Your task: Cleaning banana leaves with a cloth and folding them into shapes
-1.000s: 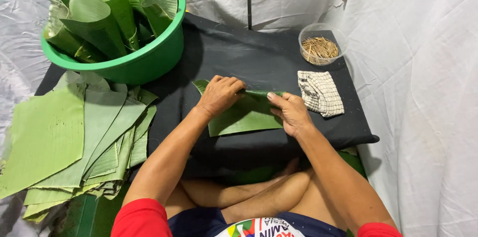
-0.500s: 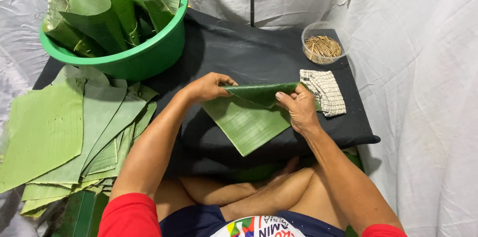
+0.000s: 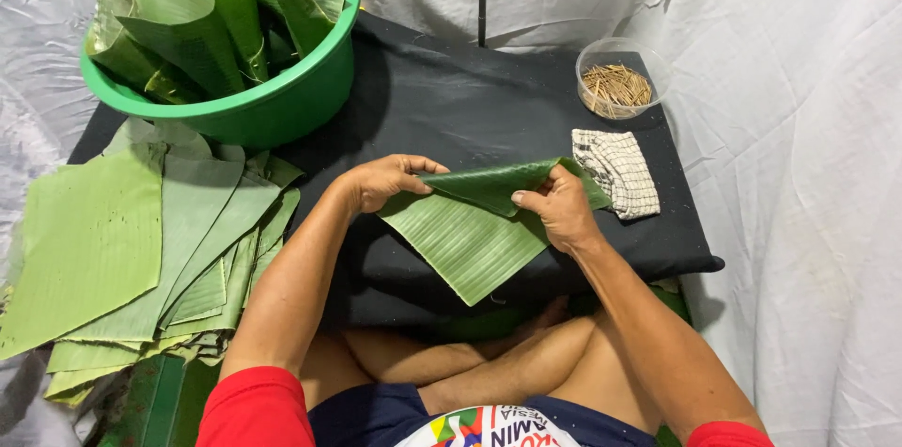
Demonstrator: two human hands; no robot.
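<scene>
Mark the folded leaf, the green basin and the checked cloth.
leaf (image 3: 465, 240), head view, on its flat ribbed lower half.
basin (image 3: 272, 113), head view, on its outer front wall.
cloth (image 3: 620, 174), head view, on its middle.

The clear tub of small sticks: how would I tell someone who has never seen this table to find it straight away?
Start at the black cloth-covered table and go to its far right corner, opposite the green basin of folded leaves. The clear tub sits there, just beyond the checked cloth. It is the only see-through container, round, holding thin tan sticks.
</scene>
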